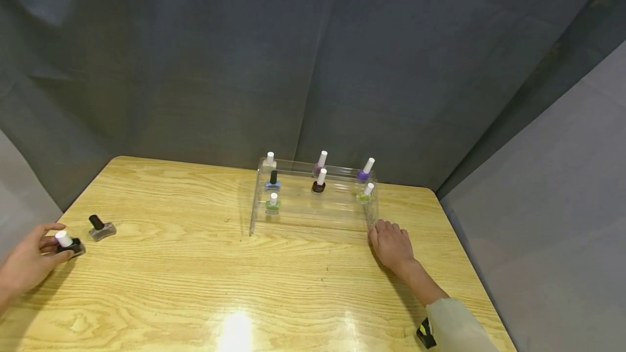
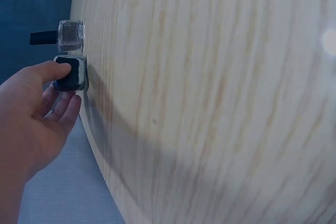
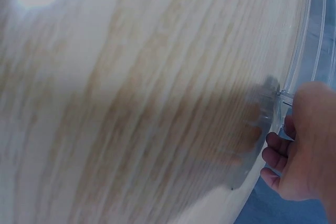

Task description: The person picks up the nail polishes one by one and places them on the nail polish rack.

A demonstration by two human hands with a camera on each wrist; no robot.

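Observation:
My left hand [image 1: 30, 258] is at the table's left side, its thumb and fingers pinching a dark nail polish bottle [image 1: 74, 247] with a white cap. In the left wrist view the thumb lies against the bottle [image 2: 70, 74]; I cannot tell whether it touches the table. Beside it is a clear-looking nail polish bottle [image 1: 102, 231] with a black cap. My right hand [image 1: 393, 244] grips the front right corner of a clear tiered display rack [image 1: 313, 216], fingers curled. In the right wrist view the thumb side meets the rack's edge [image 3: 286, 97], and part of the grip is hidden.
Several nail polish bottles stand on the rack's tiers, including a green one [image 1: 272, 205], a dark one [image 1: 318, 186] and a purple one [image 1: 363, 175]. The wooden table [image 1: 195, 276] backs onto a dark curtain [image 1: 220, 69]. A small black object [image 1: 425, 334] shows at the right sleeve.

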